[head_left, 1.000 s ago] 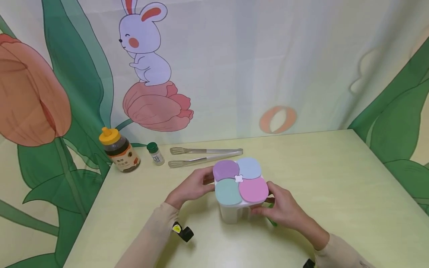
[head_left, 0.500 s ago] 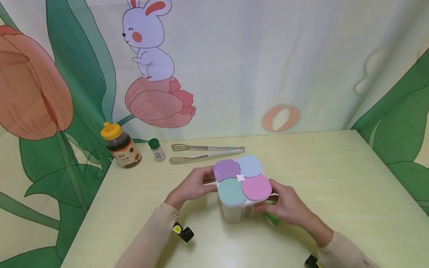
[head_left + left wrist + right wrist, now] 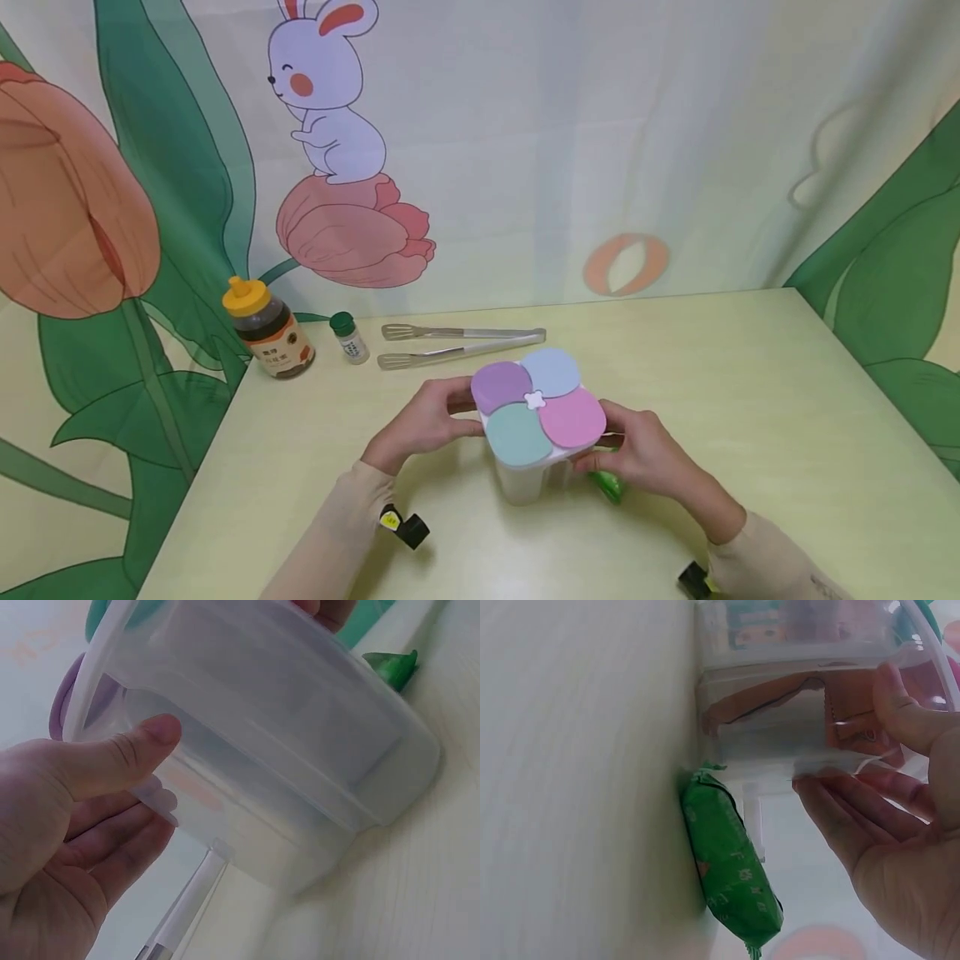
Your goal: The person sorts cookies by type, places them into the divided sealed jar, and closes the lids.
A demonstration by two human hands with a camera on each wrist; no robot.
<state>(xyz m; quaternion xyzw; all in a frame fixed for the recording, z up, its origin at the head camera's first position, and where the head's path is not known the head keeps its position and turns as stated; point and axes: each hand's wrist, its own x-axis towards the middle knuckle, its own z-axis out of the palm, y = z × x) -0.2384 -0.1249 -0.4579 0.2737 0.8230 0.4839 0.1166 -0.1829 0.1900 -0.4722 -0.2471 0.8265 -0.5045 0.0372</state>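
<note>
A see-through plastic storage box [image 3: 521, 485] stands upright on the table, topped by a lid with petal-shaped flaps [image 3: 573, 418] in purple, pale blue, green and pink. My left hand [image 3: 429, 419] grips its left side, thumb [image 3: 142, 746] on the wall just under the lid. On the opposite side my right hand [image 3: 641, 446] holds the box below the rim, thumb and fingers at one corner. Through the wall in the right wrist view, an orange-brown wrapper [image 3: 855, 697] shows inside. A green wrapped packet [image 3: 731, 862] lies right beside the box, partly hidden under my right hand in the head view.
Metal tongs [image 3: 465, 346] lie behind the box. Farther left stand a small green-capped shaker [image 3: 349, 337] and a yellow-capped bottle [image 3: 273, 333] of dark syrup. A printed curtain [image 3: 487, 150] hangs along the table's back edge.
Between my hands the storage box has turned slightly counterclockwise, seen from above. More of the green packet shows beside it. Both hands keep their hold.
</note>
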